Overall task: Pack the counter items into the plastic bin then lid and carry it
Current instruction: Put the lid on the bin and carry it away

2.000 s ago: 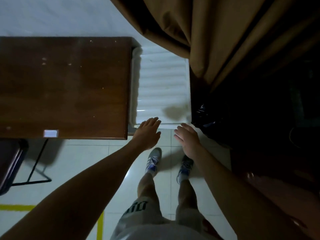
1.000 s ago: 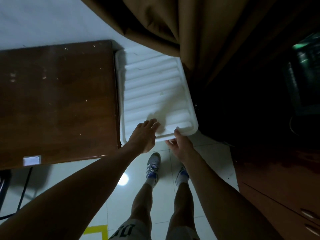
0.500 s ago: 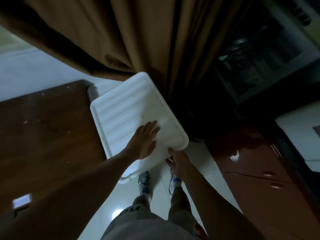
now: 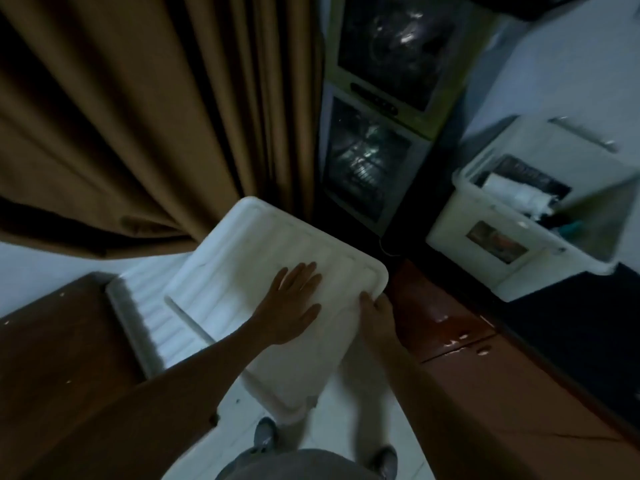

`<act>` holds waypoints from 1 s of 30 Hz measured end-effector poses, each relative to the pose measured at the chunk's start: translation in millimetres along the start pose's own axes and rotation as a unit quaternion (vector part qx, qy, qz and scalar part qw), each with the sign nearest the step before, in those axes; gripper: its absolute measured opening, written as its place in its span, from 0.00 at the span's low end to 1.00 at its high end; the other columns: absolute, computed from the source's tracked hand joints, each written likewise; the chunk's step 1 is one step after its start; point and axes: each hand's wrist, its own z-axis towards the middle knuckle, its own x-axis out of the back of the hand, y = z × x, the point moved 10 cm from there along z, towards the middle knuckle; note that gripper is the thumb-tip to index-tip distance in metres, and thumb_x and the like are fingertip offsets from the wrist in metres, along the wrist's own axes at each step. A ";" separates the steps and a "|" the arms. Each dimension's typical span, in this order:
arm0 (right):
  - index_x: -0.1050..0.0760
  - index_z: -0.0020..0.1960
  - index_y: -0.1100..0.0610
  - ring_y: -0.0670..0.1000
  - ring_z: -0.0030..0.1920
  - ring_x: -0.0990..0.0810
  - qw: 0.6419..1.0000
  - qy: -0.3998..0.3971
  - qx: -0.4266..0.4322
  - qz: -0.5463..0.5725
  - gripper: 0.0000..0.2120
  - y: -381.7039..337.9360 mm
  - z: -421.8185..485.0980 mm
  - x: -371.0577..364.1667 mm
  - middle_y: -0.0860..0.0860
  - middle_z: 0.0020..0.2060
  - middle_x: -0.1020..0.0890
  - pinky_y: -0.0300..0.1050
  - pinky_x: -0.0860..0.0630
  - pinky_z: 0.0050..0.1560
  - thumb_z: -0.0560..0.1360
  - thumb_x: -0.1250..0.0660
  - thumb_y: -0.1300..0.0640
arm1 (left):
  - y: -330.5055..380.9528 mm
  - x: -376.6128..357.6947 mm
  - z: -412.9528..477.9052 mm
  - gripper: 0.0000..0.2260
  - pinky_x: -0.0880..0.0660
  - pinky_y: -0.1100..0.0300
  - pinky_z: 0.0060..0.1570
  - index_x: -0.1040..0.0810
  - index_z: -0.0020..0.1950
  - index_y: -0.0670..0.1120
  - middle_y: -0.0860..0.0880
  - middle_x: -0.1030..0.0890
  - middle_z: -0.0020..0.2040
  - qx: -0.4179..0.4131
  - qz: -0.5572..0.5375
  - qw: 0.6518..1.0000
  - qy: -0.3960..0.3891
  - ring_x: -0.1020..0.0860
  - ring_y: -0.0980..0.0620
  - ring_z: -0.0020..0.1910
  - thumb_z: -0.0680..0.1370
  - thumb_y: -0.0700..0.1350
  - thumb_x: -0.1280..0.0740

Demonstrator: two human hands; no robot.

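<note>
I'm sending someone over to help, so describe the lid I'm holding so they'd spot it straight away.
Look below the brown curtain, between the dark wooden table and the reddish cabinet. The lid is the white ribbed rectangle held there, left hand flat on top, right hand gripping its edge. The similar ribbed panel beside the table lies untouched.

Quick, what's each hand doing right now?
Left hand: open, lying flat on top of the white lid.
Right hand: closed, gripping the lid's edge.
</note>
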 end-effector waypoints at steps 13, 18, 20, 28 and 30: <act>0.30 0.57 0.51 0.43 0.45 0.24 0.981 0.088 0.172 -0.004 0.09 -107.7 12.0 210.2 0.46 0.46 0.23 0.41 0.26 0.40 0.83 0.46 0.50 | 205.2 66.4 90.3 0.31 0.61 0.52 0.77 0.50 0.80 0.46 0.51 0.53 0.81 -0.071 0.000 0.993 0.099 0.58 0.54 0.79 0.81 0.60 0.54; 0.29 0.57 0.55 0.46 0.44 0.24 0.975 0.104 0.194 -0.012 0.12 -129.2 21.6 282.0 0.48 0.45 0.23 0.40 0.27 0.39 0.84 0.48 0.50 | 268.4 70.5 124.5 0.29 0.57 0.51 0.77 0.47 0.80 0.47 0.52 0.50 0.81 -0.094 0.012 0.988 0.119 0.57 0.56 0.79 0.82 0.59 0.52; 0.28 0.58 0.53 0.47 0.46 0.23 0.975 0.111 0.193 -0.003 0.12 -131.3 26.0 307.9 0.49 0.47 0.23 0.43 0.24 0.43 0.84 0.48 0.49 | 293.7 73.4 135.3 0.28 0.56 0.50 0.77 0.47 0.80 0.48 0.53 0.51 0.81 -0.105 0.008 0.987 0.121 0.57 0.56 0.79 0.82 0.59 0.52; 0.30 0.60 0.58 0.49 0.46 0.22 0.974 0.156 0.163 0.026 0.15 -145.8 50.4 387.9 0.51 0.47 0.22 0.45 0.24 0.42 0.83 0.47 0.49 | 365.0 87.9 185.6 0.30 0.56 0.49 0.77 0.49 0.80 0.49 0.53 0.51 0.81 -0.140 0.012 0.985 0.097 0.57 0.55 0.79 0.81 0.61 0.57; 0.29 0.63 0.59 0.51 0.47 0.21 0.973 0.167 0.155 0.035 0.18 -149.6 58.9 398.8 0.55 0.50 0.21 0.43 0.23 0.40 0.83 0.47 0.48 | 374.3 91.0 201.3 0.31 0.57 0.49 0.77 0.50 0.80 0.50 0.53 0.52 0.81 -0.148 0.020 0.985 0.084 0.57 0.55 0.79 0.80 0.62 0.59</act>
